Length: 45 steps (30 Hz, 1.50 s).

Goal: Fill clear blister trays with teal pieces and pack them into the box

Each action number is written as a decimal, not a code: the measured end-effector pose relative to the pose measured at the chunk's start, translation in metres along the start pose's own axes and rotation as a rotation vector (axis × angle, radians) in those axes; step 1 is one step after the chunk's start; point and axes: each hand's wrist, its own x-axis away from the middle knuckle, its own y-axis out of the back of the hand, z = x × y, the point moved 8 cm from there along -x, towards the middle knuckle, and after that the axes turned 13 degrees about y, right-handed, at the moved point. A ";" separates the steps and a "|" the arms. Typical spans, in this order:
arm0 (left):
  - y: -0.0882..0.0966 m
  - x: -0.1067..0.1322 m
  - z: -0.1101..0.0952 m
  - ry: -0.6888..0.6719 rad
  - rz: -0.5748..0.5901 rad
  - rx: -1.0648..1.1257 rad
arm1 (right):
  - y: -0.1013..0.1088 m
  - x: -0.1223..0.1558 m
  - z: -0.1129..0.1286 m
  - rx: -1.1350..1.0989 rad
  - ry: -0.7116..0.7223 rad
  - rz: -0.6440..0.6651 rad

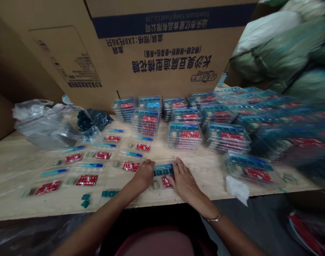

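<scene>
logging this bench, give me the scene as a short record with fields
left hand: at the left side of a clear plastic tray
right hand: spread over the tray's right side
tray contents: blue pen, teal squares, red patterned packet
beside left forearm: loose teal squares
back and right: stacked clear packs, some blurred
back left: plastic bag
behind: cardboard box, print upside down
surface: wooden tabletop

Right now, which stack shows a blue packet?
The back-row stack, second from left: its top packet is blue, while neighbouring stacks show red.
</scene>
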 end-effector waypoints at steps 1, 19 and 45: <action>0.001 0.003 0.000 0.006 -0.005 0.007 | -0.003 0.004 0.004 0.012 0.023 0.008; 0.014 0.201 0.098 -0.237 -0.717 -0.244 | -0.038 -0.061 0.150 -0.248 0.539 0.186; 0.072 0.163 0.141 0.061 -0.777 0.715 | 0.025 -0.012 0.118 -0.771 0.417 -0.154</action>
